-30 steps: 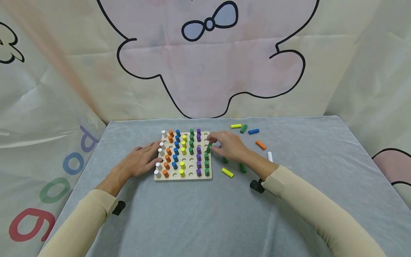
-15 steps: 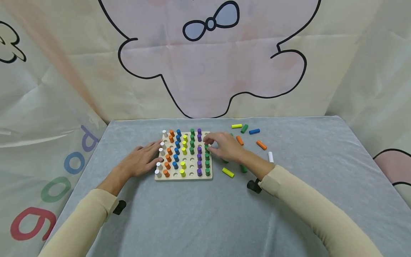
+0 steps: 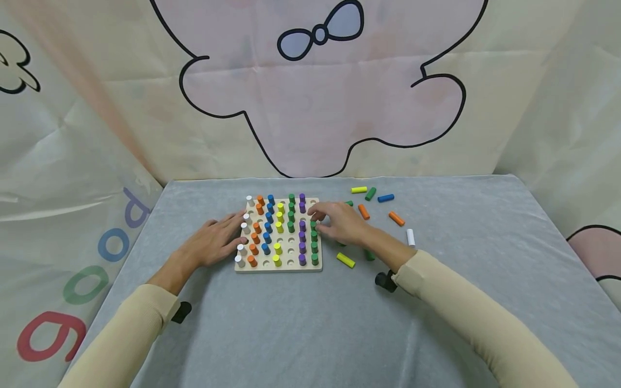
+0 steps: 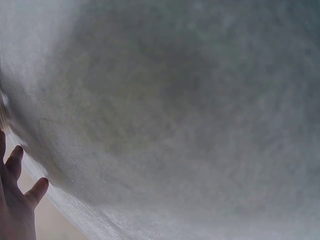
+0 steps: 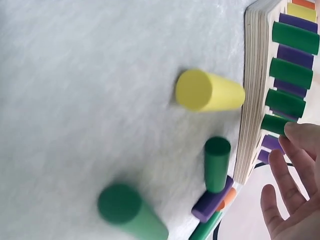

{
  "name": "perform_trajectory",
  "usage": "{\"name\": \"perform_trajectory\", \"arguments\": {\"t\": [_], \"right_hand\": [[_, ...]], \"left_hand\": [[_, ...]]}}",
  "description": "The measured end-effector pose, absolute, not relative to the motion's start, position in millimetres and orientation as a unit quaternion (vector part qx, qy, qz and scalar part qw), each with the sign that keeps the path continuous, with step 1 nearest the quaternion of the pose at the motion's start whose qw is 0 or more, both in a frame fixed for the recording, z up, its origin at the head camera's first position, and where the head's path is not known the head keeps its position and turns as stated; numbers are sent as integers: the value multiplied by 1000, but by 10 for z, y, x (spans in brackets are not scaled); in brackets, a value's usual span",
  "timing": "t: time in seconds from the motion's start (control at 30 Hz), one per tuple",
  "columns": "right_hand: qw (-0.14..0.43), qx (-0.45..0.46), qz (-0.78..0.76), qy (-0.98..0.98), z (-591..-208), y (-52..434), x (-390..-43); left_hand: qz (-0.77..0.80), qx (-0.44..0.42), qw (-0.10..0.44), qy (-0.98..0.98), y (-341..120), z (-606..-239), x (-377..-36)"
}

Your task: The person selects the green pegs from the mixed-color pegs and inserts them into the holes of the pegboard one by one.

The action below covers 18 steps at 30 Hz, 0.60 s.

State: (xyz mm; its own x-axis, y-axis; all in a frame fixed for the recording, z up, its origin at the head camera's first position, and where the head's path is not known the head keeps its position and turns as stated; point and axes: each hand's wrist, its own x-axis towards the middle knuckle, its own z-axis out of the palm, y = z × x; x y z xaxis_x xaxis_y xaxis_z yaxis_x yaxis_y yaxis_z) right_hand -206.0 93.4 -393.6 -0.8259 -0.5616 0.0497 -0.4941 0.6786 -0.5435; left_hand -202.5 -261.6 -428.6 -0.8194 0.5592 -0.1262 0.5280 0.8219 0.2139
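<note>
A light wooden pegboard lies on the cloth, with upright pegs in white, orange, blue, yellow, green and purple columns. My left hand rests at the board's left edge, fingers extended; the left wrist view shows its fingers spread. Over the board's right edge, my right hand has thumb and index finger at the top of a green peg, which stands in the rightmost column behind several other green pegs. Its remaining fingers are spread apart. The index fingertip is partly hidden in the right wrist view.
Loose pegs lie right of the board: a yellow peg near its front corner, an orange peg, a white peg and a blue peg farther out. A purple peg touches other loose pegs.
The green peg was tilted in my right fingers and now stands upright in the rightmost column. My right hand shifted slightly left, then stayed there. The left hand has kept its place.
</note>
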Motion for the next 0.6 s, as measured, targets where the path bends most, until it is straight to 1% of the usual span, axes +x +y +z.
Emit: {"name": "perform_trajectory", "arguments": {"t": [0.37,0.6], "right_hand": [[98,-275,-274,916,-3881,1270,-2021],[100,-296,-260,914,-3873,1512,-1925]], "left_hand": [[78,285,92,951,-2612,-4256,-2015],[80,286,86,951,-2610,-4262,-2007]]}}
